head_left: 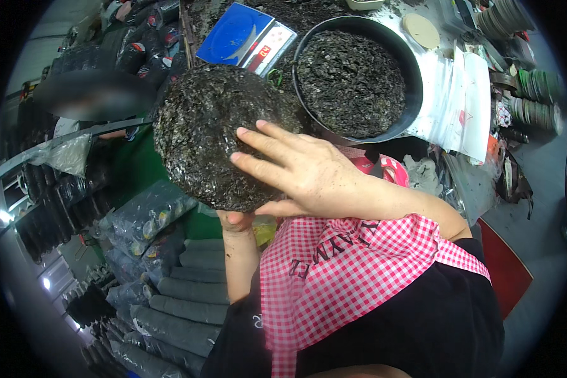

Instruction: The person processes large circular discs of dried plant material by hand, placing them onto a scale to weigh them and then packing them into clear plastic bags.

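Observation:
A thick round stack of dark dried seaweed (201, 142) is held up in front of me, beyond the table's near edge. My left hand (236, 222) grips it from below at its near side; only the thumb and wrist area show, and the other fingers are hidden under the stack. Across the top lies my right hand (302, 167), fingers spread and stretched flat on the seaweed. Just right of the stack stands a wide round metal pan (416, 85) with loose dark seaweed (353, 82) in it.
A blue-topped digital scale (236, 34) with a lit red display sits behind the stack. White plastic bags (466, 107) and a pale round lid (421, 30) lie right of the pan. Long dark plastic-wrapped packs (183, 309) are piled at lower left. Tied bundles (538, 113) stand far right.

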`<move>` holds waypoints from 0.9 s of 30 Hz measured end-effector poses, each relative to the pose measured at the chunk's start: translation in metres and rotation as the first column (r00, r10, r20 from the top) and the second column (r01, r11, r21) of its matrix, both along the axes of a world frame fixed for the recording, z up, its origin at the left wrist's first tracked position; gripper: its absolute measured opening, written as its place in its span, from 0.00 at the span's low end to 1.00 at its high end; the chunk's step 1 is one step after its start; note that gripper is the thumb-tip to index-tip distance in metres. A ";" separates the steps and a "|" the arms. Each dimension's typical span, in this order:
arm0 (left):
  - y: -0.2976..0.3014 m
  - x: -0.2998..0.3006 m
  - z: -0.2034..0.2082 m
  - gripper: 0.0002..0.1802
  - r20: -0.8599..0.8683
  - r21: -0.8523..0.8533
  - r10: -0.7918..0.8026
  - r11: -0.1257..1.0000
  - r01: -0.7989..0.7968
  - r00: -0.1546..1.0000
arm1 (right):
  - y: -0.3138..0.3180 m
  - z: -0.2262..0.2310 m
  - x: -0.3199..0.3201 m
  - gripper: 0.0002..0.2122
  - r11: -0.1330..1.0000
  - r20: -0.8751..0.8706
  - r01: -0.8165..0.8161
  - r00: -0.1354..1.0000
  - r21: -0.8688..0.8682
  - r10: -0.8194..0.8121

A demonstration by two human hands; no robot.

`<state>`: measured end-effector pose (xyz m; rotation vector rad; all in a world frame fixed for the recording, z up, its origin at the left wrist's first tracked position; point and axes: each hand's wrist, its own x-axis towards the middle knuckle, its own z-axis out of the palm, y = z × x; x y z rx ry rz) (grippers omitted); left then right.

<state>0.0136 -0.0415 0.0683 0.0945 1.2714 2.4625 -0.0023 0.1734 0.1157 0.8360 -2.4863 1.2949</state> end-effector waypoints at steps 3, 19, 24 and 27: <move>0.000 0.000 0.001 0.52 -0.004 -0.056 -0.025 0.998 0.024 1.000 | 0.000 -0.003 0.001 0.35 0.999 -0.023 -0.040 0.999 -0.017 0.039; 0.005 -0.009 -0.008 0.53 0.049 0.241 0.023 0.970 -0.035 0.999 | 0.056 0.001 0.013 0.31 0.942 0.093 0.328 0.938 0.070 -0.333; 0.006 -0.003 -0.004 0.63 0.070 -0.049 -0.008 0.999 0.011 0.997 | 0.013 0.016 0.006 0.48 0.999 0.216 0.019 0.976 0.030 -0.025; 0.003 -0.007 0.000 0.66 0.050 -0.182 -0.053 0.981 0.061 0.997 | 0.019 0.016 0.006 0.42 0.999 0.211 0.014 0.977 -0.030 -0.007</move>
